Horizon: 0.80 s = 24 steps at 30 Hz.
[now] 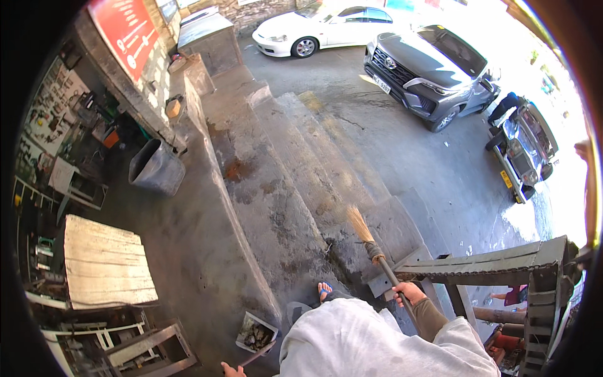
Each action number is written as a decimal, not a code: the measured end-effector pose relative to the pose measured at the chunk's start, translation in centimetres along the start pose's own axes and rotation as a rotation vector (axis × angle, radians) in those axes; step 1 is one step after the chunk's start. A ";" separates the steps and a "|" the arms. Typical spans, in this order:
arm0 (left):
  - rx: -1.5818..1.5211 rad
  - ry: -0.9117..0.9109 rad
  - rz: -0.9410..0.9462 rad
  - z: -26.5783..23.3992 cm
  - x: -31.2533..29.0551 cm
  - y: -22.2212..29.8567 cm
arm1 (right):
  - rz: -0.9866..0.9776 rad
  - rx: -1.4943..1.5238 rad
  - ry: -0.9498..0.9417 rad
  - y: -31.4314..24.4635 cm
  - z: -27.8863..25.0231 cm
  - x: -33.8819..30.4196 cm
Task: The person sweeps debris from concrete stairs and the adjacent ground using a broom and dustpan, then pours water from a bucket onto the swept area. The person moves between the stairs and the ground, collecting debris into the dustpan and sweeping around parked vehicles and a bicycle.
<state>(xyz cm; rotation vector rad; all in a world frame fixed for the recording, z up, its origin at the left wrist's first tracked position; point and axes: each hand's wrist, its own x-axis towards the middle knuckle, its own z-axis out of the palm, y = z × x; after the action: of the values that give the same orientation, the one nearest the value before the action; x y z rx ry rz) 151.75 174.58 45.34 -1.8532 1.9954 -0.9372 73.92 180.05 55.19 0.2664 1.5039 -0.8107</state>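
My right hand (408, 294) is wrapped round the dark stick of a broom (387, 271). The straw bristles point up and away from me, over the concrete steps (301, 169). Low in the picture, my left hand (232, 370) is closed at the end of a thin handle that leads to a dustpan (271, 327). Dark debris (254, 333) lies inside this pan, which is beside the low concrete ledge. Part of my left hand is cut off by the lower edge. My foot (324, 290) in a blue-strapped slipper stands on the landing.
A grey bin (157, 166) stands left of the ledge (232, 220). A workshop with a light wooden board (108, 262) fills the left side. A metal frame (490, 267) borders my right. Beyond the steps are a white car (326, 28), a grey SUV (430, 72), a jeep (522, 151) and a person (504, 108).
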 end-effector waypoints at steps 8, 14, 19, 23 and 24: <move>-0.366 -0.938 -0.433 0.5 4.3 -1.6 | -0.106 -0.155 0.121 -4.0 2.8 2.9; -0.427 -0.710 -0.891 -0.9 22.7 -1.8 | -0.186 -0.816 0.463 -10.8 8.5 5.8; -0.733 -0.407 -0.820 -1.9 47.9 6.6 | -0.176 -1.034 0.513 -21.3 14.1 8.8; -1.464 -0.473 -0.354 -9.0 70.9 24.6 | -0.270 -1.233 0.545 -30.8 18.9 10.5; -1.460 -0.406 -0.003 -12.1 75.1 29.3 | -0.367 -1.269 0.567 -32.8 20.3 10.6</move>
<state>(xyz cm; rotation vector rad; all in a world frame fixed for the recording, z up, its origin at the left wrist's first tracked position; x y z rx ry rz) 109.93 105.11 54.13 -2.2105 2.4905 1.2237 67.99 140.55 57.71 -0.8066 2.3433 0.0991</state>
